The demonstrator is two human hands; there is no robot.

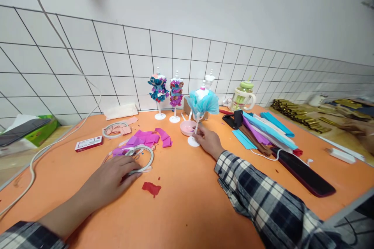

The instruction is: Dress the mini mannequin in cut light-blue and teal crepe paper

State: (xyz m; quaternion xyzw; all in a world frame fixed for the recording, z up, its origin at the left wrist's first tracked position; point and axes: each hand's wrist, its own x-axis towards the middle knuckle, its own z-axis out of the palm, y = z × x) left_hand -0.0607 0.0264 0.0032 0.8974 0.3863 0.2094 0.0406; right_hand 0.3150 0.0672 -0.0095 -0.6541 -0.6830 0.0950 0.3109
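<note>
My right hand (208, 140) pinches the thin stem of a small white dress-form mannequin (201, 94) that wears a skirt of turquoise crepe paper (204, 103). The mannequin stands upright, its round white base (193, 141) at table level. On the left, my left hand (117, 175) is closed at the near side of a roll of white tape (151, 157), with the fingers over its ring and the thumb below. Purple and magenta crepe paper strips (146, 138) lie just beyond that roll. A pink bowl (187, 127) sits beside the mannequin's stem.
Two decorated mannequins (158, 89) and a bare one (210, 79) stand at the back. To the right are folded crepe papers (263, 130), a black phone-like slab (304, 171) and a green-lidded bottle (244, 95). A small box (89, 144), another tape roll (115, 129) and a red scrap (151, 189) lie leftward.
</note>
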